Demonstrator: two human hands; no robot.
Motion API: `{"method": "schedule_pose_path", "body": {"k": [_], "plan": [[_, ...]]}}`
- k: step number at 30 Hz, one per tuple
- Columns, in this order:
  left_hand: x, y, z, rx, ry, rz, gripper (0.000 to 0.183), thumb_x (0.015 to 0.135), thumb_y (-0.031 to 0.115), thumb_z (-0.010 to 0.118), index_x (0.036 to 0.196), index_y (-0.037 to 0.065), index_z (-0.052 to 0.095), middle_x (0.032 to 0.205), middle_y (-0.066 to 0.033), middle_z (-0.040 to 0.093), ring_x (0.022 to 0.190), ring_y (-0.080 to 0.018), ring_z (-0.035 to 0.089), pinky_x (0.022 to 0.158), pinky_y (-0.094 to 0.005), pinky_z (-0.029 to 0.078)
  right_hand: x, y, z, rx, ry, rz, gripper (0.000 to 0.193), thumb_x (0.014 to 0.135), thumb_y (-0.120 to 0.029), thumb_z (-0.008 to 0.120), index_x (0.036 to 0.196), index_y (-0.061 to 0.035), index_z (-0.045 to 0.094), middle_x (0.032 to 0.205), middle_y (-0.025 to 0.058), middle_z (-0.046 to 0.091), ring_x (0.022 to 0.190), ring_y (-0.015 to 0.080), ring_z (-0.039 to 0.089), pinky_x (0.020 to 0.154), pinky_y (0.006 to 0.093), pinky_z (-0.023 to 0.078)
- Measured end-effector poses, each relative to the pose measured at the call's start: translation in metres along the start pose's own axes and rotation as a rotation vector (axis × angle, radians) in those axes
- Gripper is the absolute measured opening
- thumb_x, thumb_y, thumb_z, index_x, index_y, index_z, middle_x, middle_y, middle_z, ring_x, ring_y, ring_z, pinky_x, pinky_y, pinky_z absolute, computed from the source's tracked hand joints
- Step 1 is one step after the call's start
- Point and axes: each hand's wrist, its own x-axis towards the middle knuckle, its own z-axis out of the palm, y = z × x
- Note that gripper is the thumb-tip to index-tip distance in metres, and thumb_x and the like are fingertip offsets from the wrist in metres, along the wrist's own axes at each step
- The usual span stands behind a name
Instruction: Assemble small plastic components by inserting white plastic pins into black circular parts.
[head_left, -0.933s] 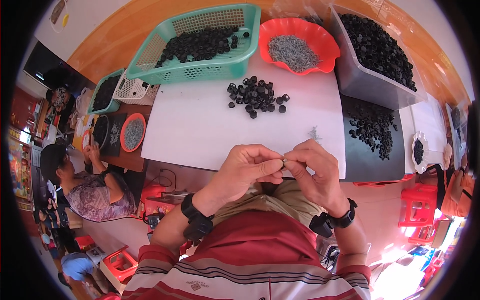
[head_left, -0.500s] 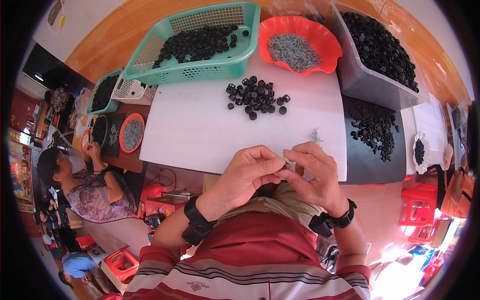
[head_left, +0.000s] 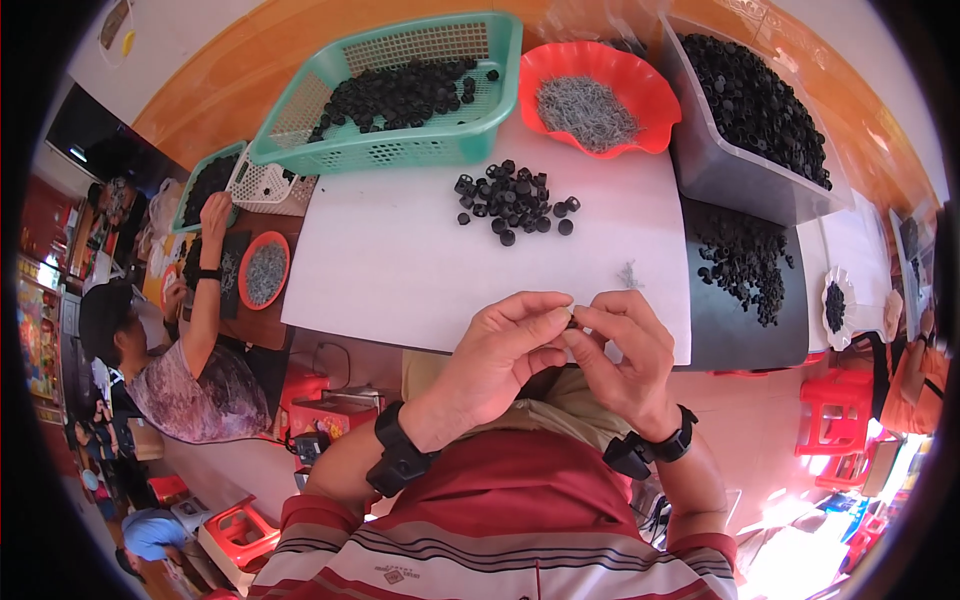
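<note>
My left hand (head_left: 512,348) and my right hand (head_left: 627,350) meet at the table's near edge, fingertips almost touching. Between them is a small black part (head_left: 572,322), mostly covered by the fingers. Both hands pinch at it with thumb and forefinger. Beyond them, on the white sheet (head_left: 370,260), lies a loose heap of small black plastic parts (head_left: 512,198). A little pile of grey screws (head_left: 628,275) sits just past my right hand.
Along the back stand a green basket (head_left: 400,152) of black parts, a red scalloped bowl (head_left: 655,110) of screws and a grey bin (head_left: 735,175) full of black parts. More black pieces (head_left: 745,265) lie on a dark mat. A co-worker (head_left: 190,385) sits at the left.
My hands stay together at nearly the same spot, the fingers shifting slightly around the small part. The co-worker at the left has raised one arm toward the far basket.
</note>
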Motion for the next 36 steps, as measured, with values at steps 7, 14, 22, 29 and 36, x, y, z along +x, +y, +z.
{"method": "schedule_pose_path", "body": {"k": [7,14,22,29,36], "plan": [[-0.009,-0.004,0.0,-0.021,-0.001,0.047,0.024,0.102,0.015,0.068,0.124,0.005,0.066,0.109,-0.0035,0.071,0.097,-0.0107,0.069,0.082,-0.0258,0.059,-0.003,-0.001,0.01,-0.243,0.057,-0.179,0.033,0.082,-0.001,0.081,0.113,-0.0029,0.071,0.095,0.0106,0.065,0.063,0.02,0.066,0.05,0.0311,0.053],[-0.019,-0.002,-0.001,0.052,0.012,0.086,0.022,0.103,0.012,0.065,0.125,0.006,0.067,0.108,-0.0043,0.073,0.097,-0.0135,0.071,0.08,-0.0276,0.059,-0.005,-0.006,0.018,-0.385,0.054,-0.268,0.032,0.082,-0.002,0.082,0.11,-0.0017,0.069,0.097,0.0103,0.064,0.065,0.0207,0.065,0.051,0.0332,0.053],[-0.015,0.014,0.008,0.447,0.104,0.373,0.033,0.101,0.018,0.07,0.131,0.003,0.066,0.105,-0.0062,0.074,0.091,-0.0113,0.068,0.078,-0.0272,0.056,-0.003,-0.006,0.015,-0.33,0.106,-0.223,0.032,0.088,0.001,0.074,0.118,0.0013,0.062,0.102,0.0148,0.062,0.066,0.0203,0.065,0.053,0.0315,0.052],[0.039,0.032,-0.032,1.692,0.471,1.024,0.022,0.087,0.014,0.078,0.107,0.004,0.076,0.1,-0.0085,0.07,0.083,-0.0261,0.068,0.071,-0.0363,0.055,-0.005,-0.007,0.0,-0.236,0.15,-0.097,0.029,0.091,0.003,0.071,0.118,0.0038,0.061,0.102,0.0167,0.061,0.064,0.0183,0.062,0.059,0.0308,0.051],[0.047,0.036,-0.03,1.855,0.512,0.872,0.015,0.088,0.016,0.077,0.098,0.006,0.075,0.1,-0.0075,0.067,0.087,-0.0288,0.068,0.073,-0.0397,0.055,-0.017,-0.009,-0.006,-0.113,0.194,0.025,0.024,0.092,0.002,0.069,0.116,0.0033,0.062,0.103,0.0159,0.061,0.066,0.0166,0.061,0.062,0.0292,0.05]]}}
